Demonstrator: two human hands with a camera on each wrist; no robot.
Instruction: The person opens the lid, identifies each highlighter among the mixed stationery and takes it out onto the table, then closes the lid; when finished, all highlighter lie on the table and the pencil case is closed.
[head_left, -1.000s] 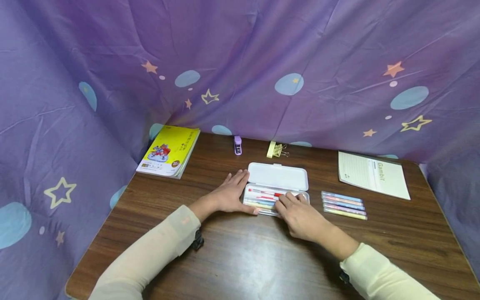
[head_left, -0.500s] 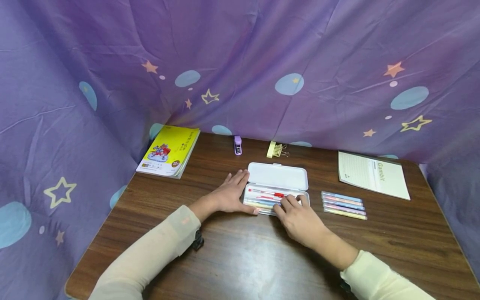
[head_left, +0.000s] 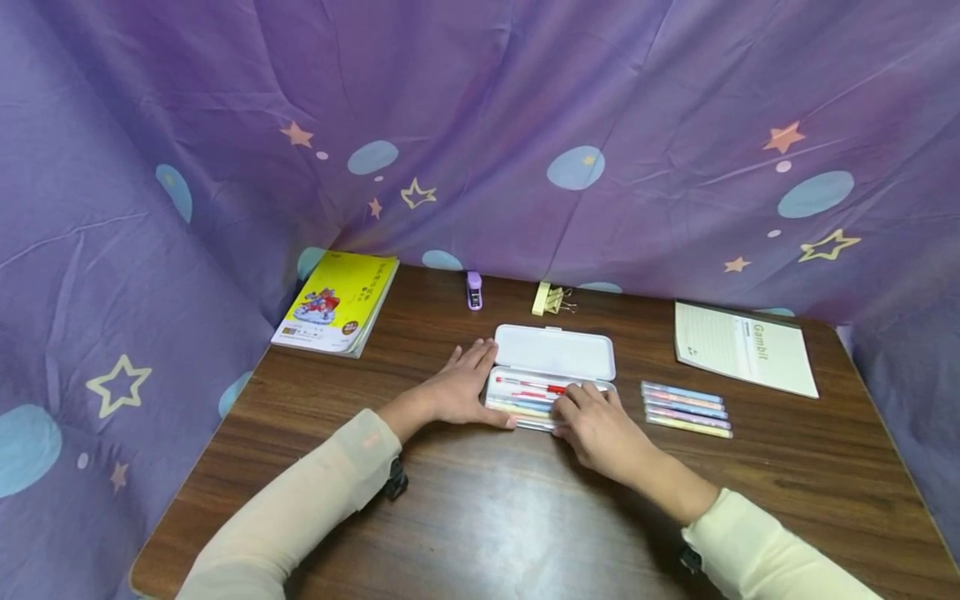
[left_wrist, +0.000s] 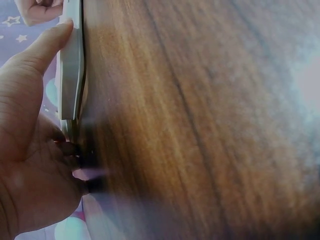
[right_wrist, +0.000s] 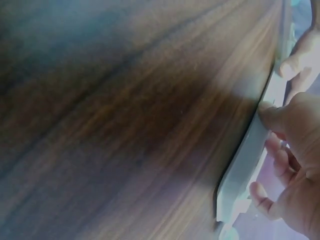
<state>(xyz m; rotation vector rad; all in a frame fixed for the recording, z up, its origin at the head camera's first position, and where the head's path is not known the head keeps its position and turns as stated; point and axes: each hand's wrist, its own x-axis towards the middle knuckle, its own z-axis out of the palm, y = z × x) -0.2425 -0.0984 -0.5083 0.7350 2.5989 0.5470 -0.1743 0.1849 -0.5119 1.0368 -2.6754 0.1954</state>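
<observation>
So there's a purple starry curtain [head_left: 457, 92] wrapped round the back and sides, then a brown wood-grain bench [head_left: 420, 542]. Lined notebook marked "Gambit" [head_left: 742, 350] sits far right, yellow-covered book [head_left: 337, 300] far left. The white pencil case [head_left: 555, 353] lies mid-bench, lid folded back away from the person, pens in the near half. Left hand [head_left: 459, 393] is at its left end, grip loose, fingers straight, thumb touching the front edge. Right hand [head_left: 602, 433] is at the right part, thumb on the front wall, fingers bent over the inside; can't tell if that grip is pinching anything. Just right of the case there's a row of pens [head_left: 686, 410], side by side. Behind it, a yellowish clip [head_left: 556, 300] and a small purple stapler [head_left: 474, 292]. Smallest thing I can pick out is a red pen [head_left: 556, 389] inside, just beside the right fingers.
</observation>
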